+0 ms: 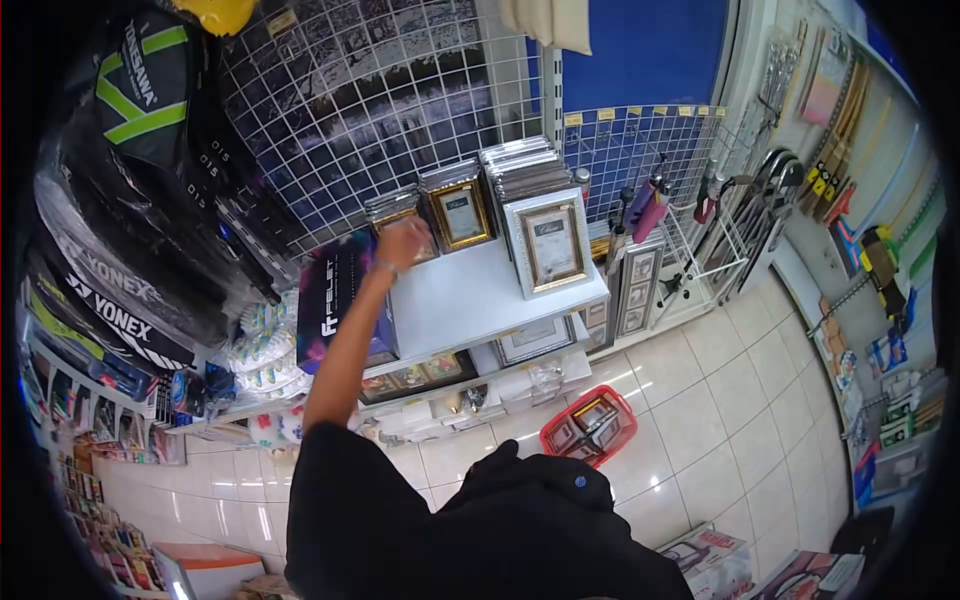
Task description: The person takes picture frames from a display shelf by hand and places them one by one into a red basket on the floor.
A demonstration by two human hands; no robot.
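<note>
My left hand [402, 243] reaches out over the white shelf [450, 300] to the small picture frames [385, 207] at the back. It overlaps the front small frame; its fingers are blurred, so their grip cannot be made out. Beside it leans a stack of gold-edged picture frames [462, 215]. Farther right stands a taller stack with a white-and-gold picture frame [553, 247] in front. A dark box marked FELET [335, 295] sits just left of my forearm. My right hand is out of view.
On the tiled floor stands a red basket [628, 428] holding several picture frames. A white wire grid [370, 110] rises behind the shelf. Racket bags [130, 310] hang at left. Umbrellas [650, 205] stand in a white rack at right. Boxes [705, 555] lie at lower right.
</note>
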